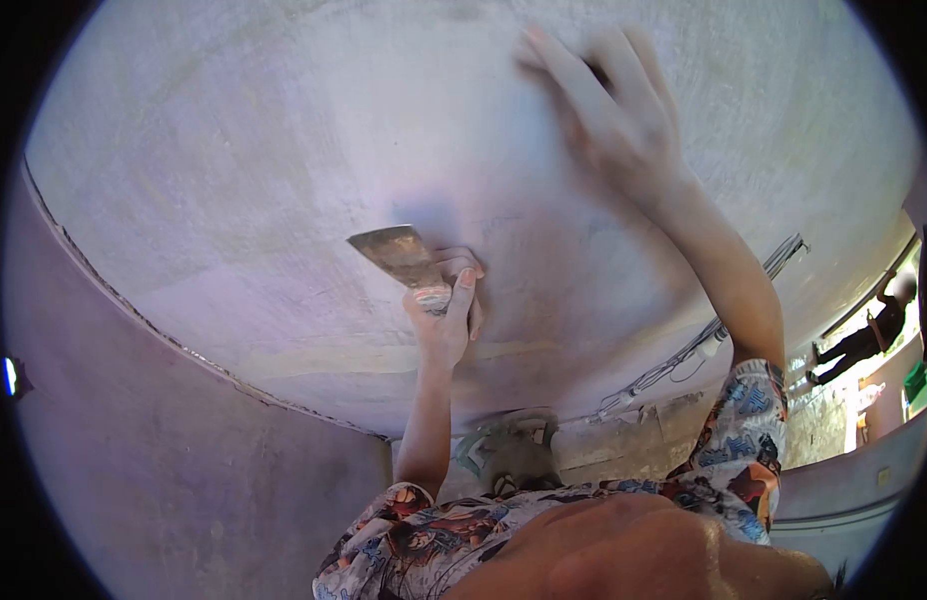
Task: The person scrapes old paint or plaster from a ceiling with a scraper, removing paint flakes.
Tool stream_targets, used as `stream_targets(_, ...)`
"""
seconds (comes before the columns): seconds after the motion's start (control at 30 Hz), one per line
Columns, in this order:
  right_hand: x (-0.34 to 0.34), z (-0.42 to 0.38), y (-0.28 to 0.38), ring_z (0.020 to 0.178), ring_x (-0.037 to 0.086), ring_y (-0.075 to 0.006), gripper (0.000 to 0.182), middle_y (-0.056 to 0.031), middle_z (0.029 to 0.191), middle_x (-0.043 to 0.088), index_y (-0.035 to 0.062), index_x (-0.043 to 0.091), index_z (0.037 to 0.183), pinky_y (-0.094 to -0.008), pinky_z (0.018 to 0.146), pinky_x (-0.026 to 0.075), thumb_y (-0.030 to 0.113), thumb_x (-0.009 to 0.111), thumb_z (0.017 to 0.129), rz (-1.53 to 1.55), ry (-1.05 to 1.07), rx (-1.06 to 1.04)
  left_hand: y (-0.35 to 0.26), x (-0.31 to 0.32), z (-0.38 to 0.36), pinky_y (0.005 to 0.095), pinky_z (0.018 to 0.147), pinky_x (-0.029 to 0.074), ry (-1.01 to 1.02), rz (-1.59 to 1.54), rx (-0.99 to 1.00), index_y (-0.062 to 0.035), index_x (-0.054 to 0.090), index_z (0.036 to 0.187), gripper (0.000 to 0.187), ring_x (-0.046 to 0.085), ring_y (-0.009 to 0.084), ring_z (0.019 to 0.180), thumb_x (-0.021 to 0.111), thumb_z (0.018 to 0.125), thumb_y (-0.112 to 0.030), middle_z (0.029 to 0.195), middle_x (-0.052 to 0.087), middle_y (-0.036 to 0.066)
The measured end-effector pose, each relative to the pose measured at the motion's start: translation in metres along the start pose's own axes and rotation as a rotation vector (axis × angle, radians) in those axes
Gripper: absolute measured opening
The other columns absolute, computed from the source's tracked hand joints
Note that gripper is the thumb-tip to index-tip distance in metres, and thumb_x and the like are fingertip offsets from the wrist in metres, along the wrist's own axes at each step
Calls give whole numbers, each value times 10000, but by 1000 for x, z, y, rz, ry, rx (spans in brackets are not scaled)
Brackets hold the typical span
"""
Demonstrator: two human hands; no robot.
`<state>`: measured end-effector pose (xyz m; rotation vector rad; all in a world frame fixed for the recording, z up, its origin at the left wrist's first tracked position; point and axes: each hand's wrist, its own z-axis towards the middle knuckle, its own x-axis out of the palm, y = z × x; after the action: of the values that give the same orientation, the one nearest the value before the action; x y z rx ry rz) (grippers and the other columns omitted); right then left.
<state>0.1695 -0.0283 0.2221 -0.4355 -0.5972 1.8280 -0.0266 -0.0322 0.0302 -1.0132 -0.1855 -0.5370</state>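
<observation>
While the left hand (452,305) is clamping a scraper (396,253), the right hand (624,130) (blurred) is reaching over the wall (384,120), fingers (572,80) apart.

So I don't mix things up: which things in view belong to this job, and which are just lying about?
In use:
- scraper, in left hand
- wall, near right hand

Apparently just about:
- cables
- green item, background

Shows chalky white and grey on the plaster (284,170), with faint lilac patches. Deepens to dusky purple-grey on the left-hand wall (184,460). Mottles brown and grey across the scraper (396,252), pinkish at its handle (433,298). Mixes blue, orange and black figures over white on the shirt (749,410).
</observation>
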Motion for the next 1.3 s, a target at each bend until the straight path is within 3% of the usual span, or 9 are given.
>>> stream_targets(0.13, -4, -12, 0, 723, 516, -176, 186, -20, 805, 497, 62, 663, 952, -275, 566, 478, 76, 666, 766, -110, 64, 45, -9, -9, 1, 229, 339, 296, 22, 134, -108, 34, 611, 941, 129, 435, 57, 373, 615, 947, -94, 810, 646, 51)
stream_targets(0.2, 15, 22, -3, 683, 482, -190, 432, -21, 759, 496, 69, 679, 1134, -309, 577, 438, -34, 685, 715, 44, -67, -18, -13, -6, 5, 224, 345, 295, 35, 182, -92, 33, 619, 945, 134, 440, 50, 382, 618, 946, -101, 832, 658, 43)
stream_targets(0.33, 1, 2, 3, 673, 484, -187, 391, -23, 738, 497, 68, 686, 1105, -304, 563, 441, -17, 697, 723, 57, -44, 15, -13, 0, 0, 241, 327, 274, -15, 186, -87, 18, 597, 875, 150, 383, 78, 326, 603, 954, -109, 606, 567, 57)
stream_targets(0.43, -3, -2, 1, 778, 530, -142, 179, -6, 830, 500, 107, 664, 944, -254, 584, 483, 140, 689, 770, -130, 80, 22, -9, -5, 7, 239, 326, 272, 42, 94, -73, 24, 600, 891, 153, 380, 72, 326, 604, 955, -116, 638, 590, 67)
stream_targets(0.5, 16, 21, -4, 746, 526, -143, 203, 7, 810, 516, 108, 677, 949, -250, 546, 475, 132, 701, 749, -82, -78, -50, -11, -8, 6, 215, 354, 296, 84, 172, -108, 31, 619, 893, 109, 450, 42, 397, 616, 937, -68, 932, 656, 49)
stream_targets(0.9, 21, 30, -9, 671, 517, -154, 294, 2, 730, 507, 61, 699, 959, -247, 479, 442, 103, 735, 671, -114, -111, -137, -6, -9, 9, 198, 371, 308, 112, 99, -22, 33, 619, 881, 95, 444, 30, 437, 621, 927, -50, 945, 642, 79)
stream_targets(1.07, -3, -30, -11, 713, 538, -154, 295, 1, 759, 511, 61, 691, 983, -251, 512, 461, 92, 721, 691, -132, 29, -70, -14, -6, 11, 192, 375, 301, 79, 50, -43, 31, 622, 872, 106, 445, 25, 443, 625, 928, -59, 944, 640, 77)
stream_targets(1.2, 21, 31, -25, 704, 533, -160, 301, 1, 756, 511, 65, 695, 993, -267, 495, 451, 59, 716, 693, -120, -116, -135, -12, -8, 10, 194, 374, 298, 105, 86, -42, 27, 621, 869, 102, 447, 26, 441, 624, 928, -56, 947, 640, 75)
stream_targets(1.3, -1, 4, -20, 705, 539, -161, 273, 2, 762, 516, 88, 692, 979, -284, 484, 443, 54, 701, 708, -114, 4, -64, -11, -8, 9, 198, 371, 300, 77, 88, -67, 22, 624, 868, 101, 445, 25, 438, 623, 930, -58, 945, 643, 72)
